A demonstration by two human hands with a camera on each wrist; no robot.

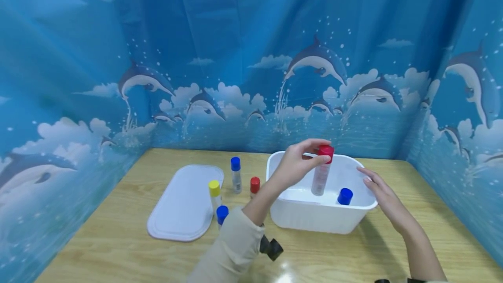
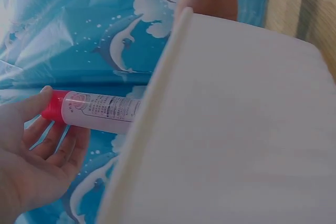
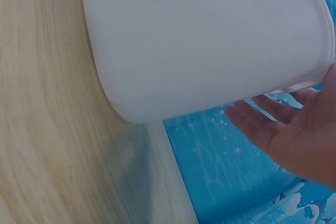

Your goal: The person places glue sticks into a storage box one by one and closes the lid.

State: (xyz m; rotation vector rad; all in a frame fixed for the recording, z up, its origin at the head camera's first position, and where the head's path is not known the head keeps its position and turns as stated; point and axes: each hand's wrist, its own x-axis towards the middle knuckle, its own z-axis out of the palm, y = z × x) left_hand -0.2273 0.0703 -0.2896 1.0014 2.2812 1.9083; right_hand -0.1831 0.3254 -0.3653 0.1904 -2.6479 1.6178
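Observation:
My left hand point(image 1: 296, 165) pinches the red cap of a clear tube point(image 1: 321, 178) with printed text. Thumb and fingers lie on the cap, and the tube stands nearly upright inside a white plastic bin point(image 1: 310, 219). The tube's lower end looks to be within the bin; in the left wrist view the bin wall hides it. Inside the bin, further right, a blue-capped tube point(image 1: 345, 196) shows mostly its cap. At the bin's right rim, my right hand point(image 1: 383, 193) touches the side with fairly straight fingers, also visible against the outer wall point(image 3: 210, 40) in the right wrist view.
Left of the bin stand a blue-capped tube point(image 1: 235, 176), a red-capped tube point(image 1: 255, 184), a yellow-capped tube point(image 1: 215, 193) and another blue-capped tube point(image 1: 222, 215). A flat white lid point(image 1: 182, 206) lies on the wooden table point(image 1: 118, 230). A dolphin-print curtain point(image 1: 235, 56) surrounds the table.

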